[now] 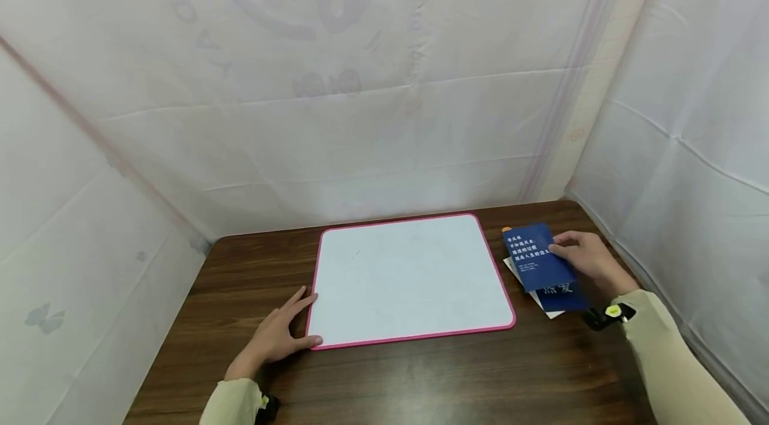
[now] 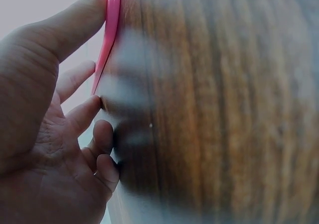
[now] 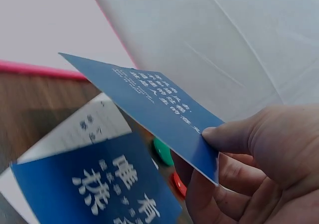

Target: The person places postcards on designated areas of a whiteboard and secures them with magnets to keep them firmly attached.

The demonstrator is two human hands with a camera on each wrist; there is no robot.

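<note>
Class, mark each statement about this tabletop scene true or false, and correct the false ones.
1. The right hand pinches a dark blue printed card. True.
2. The white board with a pink rim stands upright. False: it lies flat on the brown wooden table.
3. The left hand touches the board's near left corner. True.
4. The blue card lifted by the right hand is blank. False: it bears white lettering.
5. Another blue and white card lies beneath the lifted one. True.

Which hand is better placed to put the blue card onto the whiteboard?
Right. The right hand already pinches the blue card, lifted off the other cards beside the whiteboard. The left hand rests flat at the board's near-left corner, probably steadying it.
</note>
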